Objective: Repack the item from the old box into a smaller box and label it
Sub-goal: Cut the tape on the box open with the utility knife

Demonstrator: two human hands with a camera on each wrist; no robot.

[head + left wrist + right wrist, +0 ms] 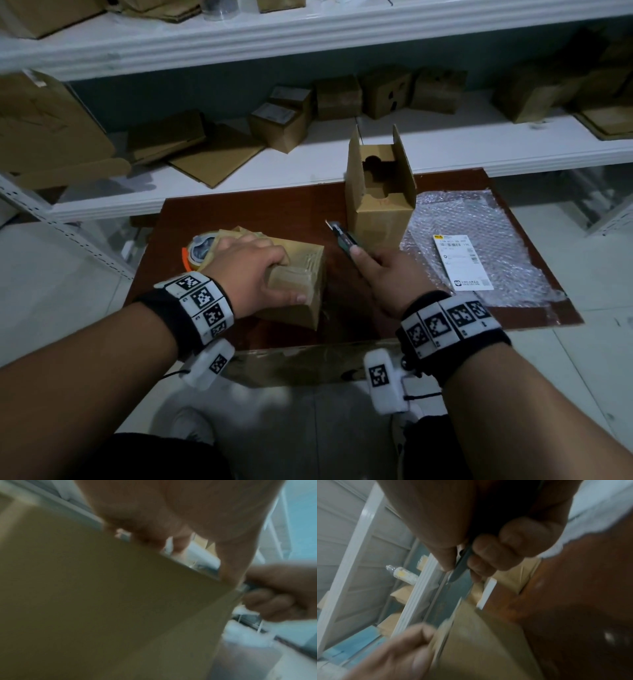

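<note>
A taped old cardboard box (301, 274) lies on the brown tabletop (260, 212), and my left hand (253, 270) grips its top near corner, thumb on the near side. In the left wrist view the old box (102, 601) fills the frame under my left hand (180, 527). My right hand (383, 274) holds a dark utility knife (344, 238), blade pointing up-left, just right of the box. The knife (460, 566) sits between thumb and curled fingers of my right hand (488, 555). A smaller open box (378, 192) stands upright behind the knife. A white shipping label (462, 262) lies on bubble wrap (479, 240).
A tape roll with an orange dispenser (198, 253) sits behind my left hand. White shelves (342, 34) behind the table carry several cardboard boxes (339, 97) and flat cardboard sheets (215, 154). Pale floor tiles (51, 291) lie on both sides of the table.
</note>
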